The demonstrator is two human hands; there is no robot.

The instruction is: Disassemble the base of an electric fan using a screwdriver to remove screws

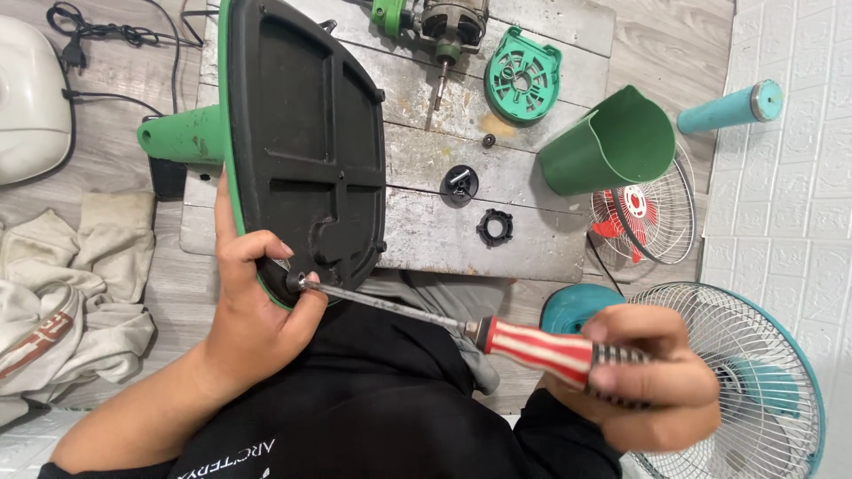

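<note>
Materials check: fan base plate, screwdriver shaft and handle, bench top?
Base plate: looks like matte black moulded plastic, with ribs and recessed panels, set in a green plastic rim.
Screwdriver: bare grey metal shaft, dull sheen; handle glossy red-and-white striped, probably hard plastic, its black end gripped by the right hand.
Bench top: worn planks, likely wood, grey and stained.
Left hand steadies the plate.

The fan base (306, 133) is black underneath with a green rim and a green stem (182, 135), and the screwdriver (532, 348) has a red-and-white striped handle that turns black at the grip, with a grey metal shaft. On the worn grey-white board (524, 191) lie a green grille cap (524, 74), a green housing (612, 142), a black knob (459, 184) and a black ring (494, 227). Nearby are a teal fan (754, 381), a small red-bladed fan (641, 213), a teal tube (732, 106) and cream rags (67, 293).
</note>
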